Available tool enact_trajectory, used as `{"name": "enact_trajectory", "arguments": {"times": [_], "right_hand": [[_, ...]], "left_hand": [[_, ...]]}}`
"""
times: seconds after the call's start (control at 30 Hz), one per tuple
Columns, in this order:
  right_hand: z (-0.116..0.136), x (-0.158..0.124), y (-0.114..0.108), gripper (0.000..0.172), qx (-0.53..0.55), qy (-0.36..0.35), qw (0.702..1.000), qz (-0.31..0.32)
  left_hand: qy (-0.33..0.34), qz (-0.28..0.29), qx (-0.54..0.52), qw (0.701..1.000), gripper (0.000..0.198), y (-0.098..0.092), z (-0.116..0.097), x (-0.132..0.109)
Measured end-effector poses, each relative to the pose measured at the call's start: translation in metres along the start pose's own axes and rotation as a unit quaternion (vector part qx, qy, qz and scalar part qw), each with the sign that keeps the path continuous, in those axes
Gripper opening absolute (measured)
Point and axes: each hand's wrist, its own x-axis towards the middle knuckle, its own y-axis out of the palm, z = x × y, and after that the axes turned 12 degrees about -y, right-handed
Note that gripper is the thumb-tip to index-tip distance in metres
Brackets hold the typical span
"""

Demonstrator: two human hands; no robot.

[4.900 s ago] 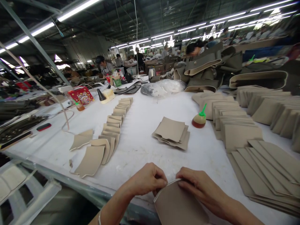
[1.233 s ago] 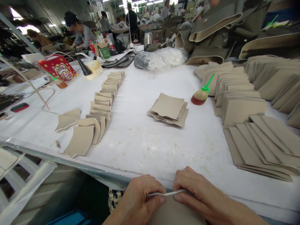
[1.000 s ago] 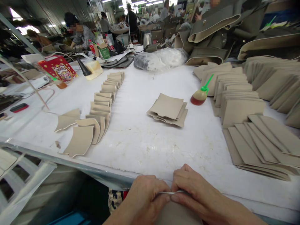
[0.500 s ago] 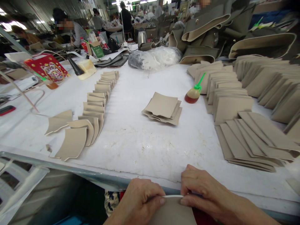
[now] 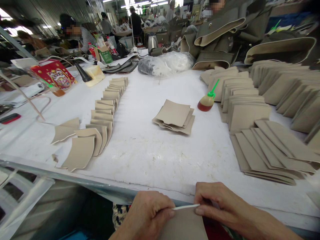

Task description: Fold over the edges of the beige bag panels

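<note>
Both hands pinch the upper edge of a beige leather-like panel (image 5: 185, 223) at the table's near edge. My left hand (image 5: 150, 213) is closed on its left corner, thumb on the face. At the right corner my right hand (image 5: 225, 206) is closed, its thumb and fingers gripping the edge. A pale strip shows along the panel's top edge between the hands. The panel's lower part runs out of view. Ahead on the white table (image 5: 140, 153) lies a small stack of beige panels (image 5: 173, 113), apart from both hands.
A row of curved beige panels (image 5: 102, 116) stands at left; folded beige pieces (image 5: 250, 116) are lined up at right. A squeeze bottle with a green nozzle (image 5: 207, 101) stands near the stack. Behind lie a plastic-wrapped bundle (image 5: 167, 63) and dark bags (image 5: 212, 53). Other people work farther back.
My right hand has shifted slightly right and down along the panel's edge, and more of the pale edge shows. My left hand keeps its grip. The camera view has moved a little.
</note>
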Motion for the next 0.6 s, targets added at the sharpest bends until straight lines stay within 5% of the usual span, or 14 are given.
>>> {"name": "enact_trajectory", "arguments": {"times": [0.3,0.4,0.6], "right_hand": [[0.007,0.008,-0.006,0.03,-0.042,-0.067,0.997,0.01],[0.015,0.013,-0.006,0.017,-0.022,-0.052,0.998,0.03],[0.003,0.016,0.019,0.023,-0.009,0.036,0.999,0.018]], "left_hand": [[0.036,-0.043,0.049,0.997,0.024,0.001,0.004,-0.001],[0.037,-0.039,0.073,0.996,0.021,0.005,0.005,0.006],[-0.002,-0.014,0.087,0.996,0.022,0.011,0.016,0.016]]}}
